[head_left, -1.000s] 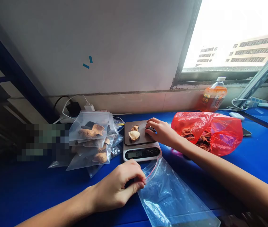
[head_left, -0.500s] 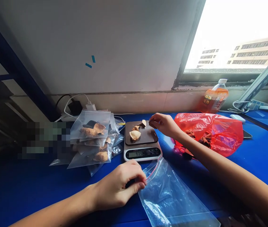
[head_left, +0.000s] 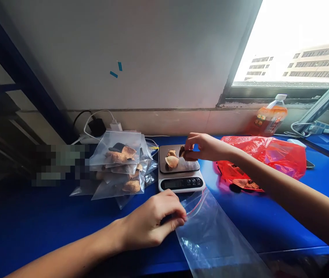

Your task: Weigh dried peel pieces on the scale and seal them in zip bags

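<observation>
My left hand (head_left: 164, 218) is closed, pinching the top edge of a clear zip bag (head_left: 213, 235) with a red seal line, which hangs over the table's front edge. My right hand (head_left: 197, 146) is pinched around a dark brown piece of dried shell or peel (head_left: 182, 151) at the right side of the scale's plate. On the digital kitchen scale (head_left: 181, 185) lie a pale curved shell piece (head_left: 171, 161) and a smaller brown one (head_left: 171, 153) behind it. The display is too dim to read.
Left of the scale, several clear bags (head_left: 118, 166) of similar pieces are stacked. To the right lies a red plastic bag (head_left: 268, 154) with reddish-brown pieces (head_left: 247, 183) at its mouth. Behind it stands a drink bottle (head_left: 271, 116). Chargers (head_left: 97, 126) sit by the wall.
My right hand has closed on a piece at the right side of the scale plate. My left hand still holds the zip bag. The whole view has shifted slightly.
</observation>
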A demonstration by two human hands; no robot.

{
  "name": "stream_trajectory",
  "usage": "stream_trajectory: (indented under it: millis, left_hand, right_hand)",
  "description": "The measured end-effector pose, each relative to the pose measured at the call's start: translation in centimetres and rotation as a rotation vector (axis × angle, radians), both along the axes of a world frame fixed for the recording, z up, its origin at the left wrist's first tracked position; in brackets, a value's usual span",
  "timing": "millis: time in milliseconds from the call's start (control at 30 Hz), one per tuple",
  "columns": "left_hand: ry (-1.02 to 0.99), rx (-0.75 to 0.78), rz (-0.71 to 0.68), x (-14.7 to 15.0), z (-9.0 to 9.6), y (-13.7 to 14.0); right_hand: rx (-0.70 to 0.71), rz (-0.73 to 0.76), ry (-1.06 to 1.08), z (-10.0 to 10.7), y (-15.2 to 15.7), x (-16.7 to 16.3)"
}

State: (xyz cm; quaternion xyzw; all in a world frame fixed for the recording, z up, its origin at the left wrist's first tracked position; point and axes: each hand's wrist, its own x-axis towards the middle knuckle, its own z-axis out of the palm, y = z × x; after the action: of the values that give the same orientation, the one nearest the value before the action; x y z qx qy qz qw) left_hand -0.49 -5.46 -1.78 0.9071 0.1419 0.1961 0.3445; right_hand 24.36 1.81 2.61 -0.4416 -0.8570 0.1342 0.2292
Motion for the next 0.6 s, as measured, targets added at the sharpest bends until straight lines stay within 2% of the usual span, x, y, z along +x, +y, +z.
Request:
stream_trajectory:
  millis: [100,200,267,300,400,467,600]
  left_hand:
    - [-0.069,0.012,0.029,-0.1,0.1,0.1]
    - [-0.111,0.020,0.072,-0.1,0.2,0.1]
    - [-0.121,0.036,0.080,0.1,0.1,0.0]
    - [-0.124,0.048,0.076,0.1,0.1,0.0]
    - [-0.134,0.092,0.054,0.2,0.0,0.0]
    - [-0.164,0.137,0.080,0.3,-0.1,0.1]
    - [-0.278,0.227,0.160,0.3,-0.2,0.2]
  right_hand:
    - [-0.059,0.083,0.020,1.1,-5.2,-0.3]
    - [-0.203,0.182,-0.068,2.2,-8.2,-0.8]
    - [-0.289,0.227,-0.150,2.6,-8.8,-1.2]
    - [-0.289,0.219,-0.182,2.6,-8.8,-1.4]
    - [-0.142,0.120,-0.207,2.3,-8.6,-2.1]
    - [-0.124,0.120,-0.178,2.2,-8.4,-2.4]
    - [-0.431,0.295,-0.166,2.9,-8.5,-2.1]
